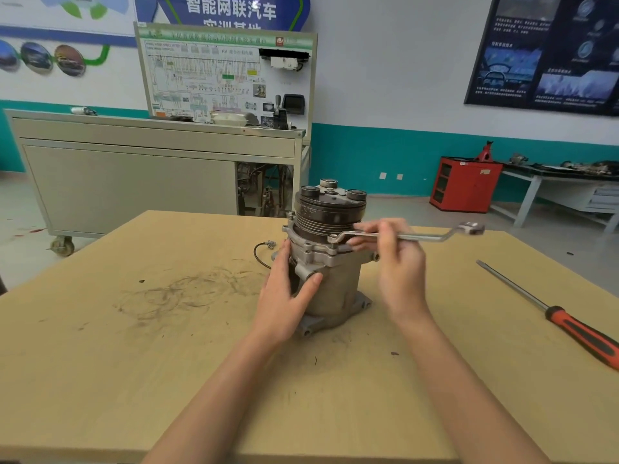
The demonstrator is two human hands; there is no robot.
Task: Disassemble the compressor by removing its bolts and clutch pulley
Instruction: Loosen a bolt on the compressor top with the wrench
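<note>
Where the compressor (330, 272) sits: upright on the table (134, 363), pulley (326, 216) end up.
Left hand (284, 296): wrapped round the body's left side, thumb pressed on a front lug.
Right hand (398, 259): fingers curled, pinching the wrench (428, 236) shaft.
Wrench: ring end's sitting on a flange bolt (332, 236), just under the pulley.
Screwdriver (552, 313): lying off to the right, well apart.

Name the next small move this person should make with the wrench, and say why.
Probably swing the wrench handle to start loosening the flange bolt. Its ring end sits over that bolt, the right hand grips the shaft, and the left hand holds the compressor steady. The clutch pulley is not yet off.
</note>
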